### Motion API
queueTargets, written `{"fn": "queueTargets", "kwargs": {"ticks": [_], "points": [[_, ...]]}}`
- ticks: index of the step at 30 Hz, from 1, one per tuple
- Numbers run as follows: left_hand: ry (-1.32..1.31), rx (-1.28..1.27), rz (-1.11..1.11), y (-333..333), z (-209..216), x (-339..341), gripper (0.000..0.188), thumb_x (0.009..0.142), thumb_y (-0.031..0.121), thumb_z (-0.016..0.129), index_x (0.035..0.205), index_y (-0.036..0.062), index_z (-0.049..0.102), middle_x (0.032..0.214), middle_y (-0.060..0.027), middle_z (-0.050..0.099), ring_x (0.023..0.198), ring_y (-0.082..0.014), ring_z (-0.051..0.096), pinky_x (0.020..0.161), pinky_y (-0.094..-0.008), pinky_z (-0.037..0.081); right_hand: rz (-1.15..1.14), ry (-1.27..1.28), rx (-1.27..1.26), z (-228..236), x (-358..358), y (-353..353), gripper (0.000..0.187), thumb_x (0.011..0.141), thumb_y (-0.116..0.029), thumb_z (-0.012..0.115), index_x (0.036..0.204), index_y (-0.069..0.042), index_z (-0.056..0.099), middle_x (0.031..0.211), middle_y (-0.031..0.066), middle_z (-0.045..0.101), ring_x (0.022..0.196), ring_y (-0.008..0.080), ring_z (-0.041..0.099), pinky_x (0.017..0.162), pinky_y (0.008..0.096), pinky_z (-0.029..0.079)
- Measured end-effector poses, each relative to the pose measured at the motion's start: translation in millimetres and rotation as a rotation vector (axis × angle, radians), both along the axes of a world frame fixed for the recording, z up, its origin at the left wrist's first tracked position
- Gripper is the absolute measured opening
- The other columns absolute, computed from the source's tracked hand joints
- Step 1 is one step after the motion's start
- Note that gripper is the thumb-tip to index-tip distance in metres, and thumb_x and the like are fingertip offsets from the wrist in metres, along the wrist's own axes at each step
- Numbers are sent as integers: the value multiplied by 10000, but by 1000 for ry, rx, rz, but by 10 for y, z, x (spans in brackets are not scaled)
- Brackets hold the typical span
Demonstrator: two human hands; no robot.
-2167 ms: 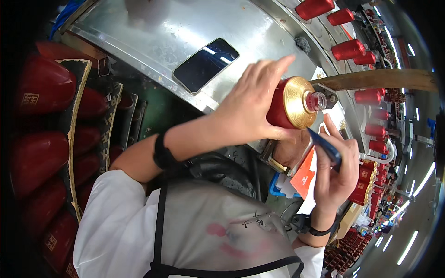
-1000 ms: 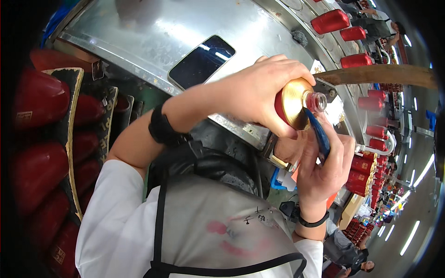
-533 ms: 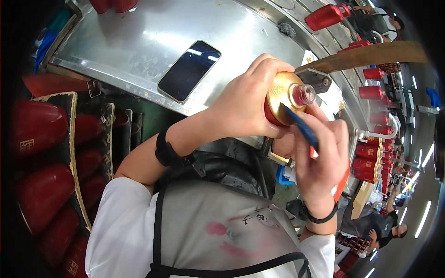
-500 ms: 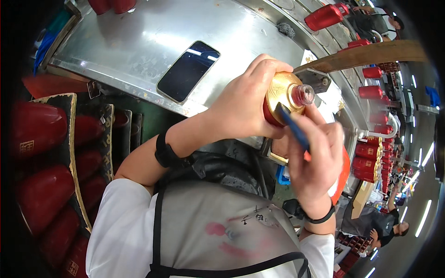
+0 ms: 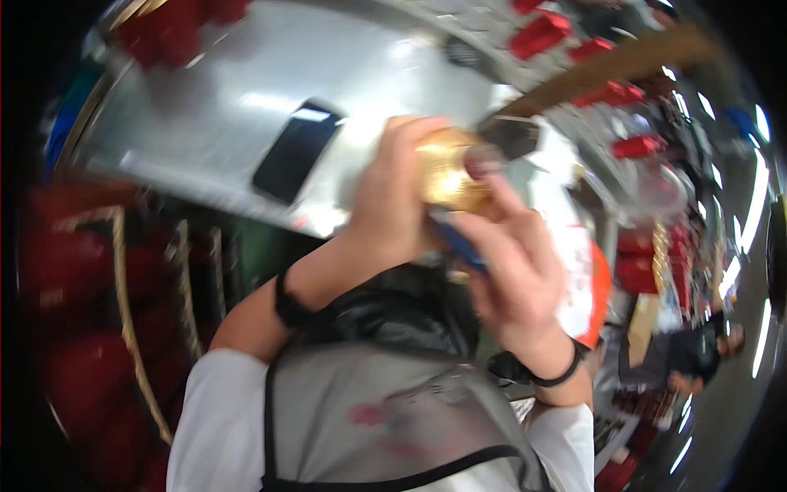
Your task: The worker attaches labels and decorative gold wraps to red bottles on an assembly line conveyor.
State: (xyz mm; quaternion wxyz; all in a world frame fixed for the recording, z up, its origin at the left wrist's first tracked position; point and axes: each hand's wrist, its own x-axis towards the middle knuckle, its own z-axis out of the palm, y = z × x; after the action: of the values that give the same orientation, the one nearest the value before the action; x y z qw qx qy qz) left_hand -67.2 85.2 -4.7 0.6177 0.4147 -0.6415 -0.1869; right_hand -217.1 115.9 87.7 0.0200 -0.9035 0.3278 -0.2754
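Note:
A bottle (image 5: 449, 176) with a gold shoulder and a short glass neck is held by my left hand (image 5: 387, 201), its fingers wrapped round the far side. The neck points to the right. In my right hand (image 5: 520, 275) is a slim dark blue tool (image 5: 461, 244), its kind blurred, with the tip at the near side of the gold shoulder. The fingers of that hand also reach up close to the neck. My hands hide most of the bottle's body, which showed red half a second ago.
A black phone (image 5: 297, 156) lies on the metal table (image 5: 205, 156). Red bottles stand in racks (image 5: 90, 361) at my left, and others (image 5: 541, 34) line the far right. A wooden strip (image 5: 615, 70) slants across there. A co-worker (image 5: 697, 353) is at the right.
The view has shifted and blurred, and the bottle and both hands now appear further left. The tool's tip has moved lower along the gold shoulder. Both hands keep their hold.

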Motion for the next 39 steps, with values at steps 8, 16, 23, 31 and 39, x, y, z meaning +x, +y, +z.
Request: {"fn": "queueTargets", "kwargs": {"ticks": [8, 16, 23, 31, 39], "points": [[43, 99, 67, -9, -93, -283, 632, 752, 152, 754, 1301, 7, 476, 1204, -143, 500, 1125, -280, 525, 992, -376, 415, 54, -171, -175, -243, -268, -78, 332, 720, -59, 676, 1050, -26, 685, 944, 134, 608, 855, 303, 678, 651, 320, 560], [29, 65, 113, 92, -10, -342, 739, 725, 208, 829, 1333, 15, 455, 1244, -141, 483, 1163, -286, 514, 1016, -384, 398, 76, -225, -117, -227, -315, -49, 421, 724, -68, 672, 1140, -38, 615, 934, 172, 555, 908, 343, 657, 696, 366, 562], [143, 320, -277, 112, 262, -223, 877, 702, 123, 842, 1436, 19, 373, 1341, -173, 477, 1214, -287, 529, 1037, -366, 417, 57, -249, -55, -223, -431, -61, 395, 724, -45, 690, 1111, -58, 618, 1039, 181, 570, 875, 310, 649, 710, 370, 567], [-151, 400, -496, -187, 397, 179, 959, 537, 151, 899, 1369, 40, 434, 1245, -114, 580, 1133, -219, 591, 1004, -338, 459, 39, -302, -46, -238, -360, -72, 303, 720, -49, 720, 1002, -62, 609, 1064, 189, 554, 865, 336, 627, 681, 390, 542], [-45, 266, -374, -110, 173, 70, 878, 550, 146, 902, 1290, 51, 439, 1155, -79, 556, 1068, -182, 571, 960, -322, 457, 49, -303, 83, -143, -346, -42, 238, 736, -53, 680, 958, -41, 597, 994, 200, 547, 840, 339, 611, 727, 399, 544]]}}
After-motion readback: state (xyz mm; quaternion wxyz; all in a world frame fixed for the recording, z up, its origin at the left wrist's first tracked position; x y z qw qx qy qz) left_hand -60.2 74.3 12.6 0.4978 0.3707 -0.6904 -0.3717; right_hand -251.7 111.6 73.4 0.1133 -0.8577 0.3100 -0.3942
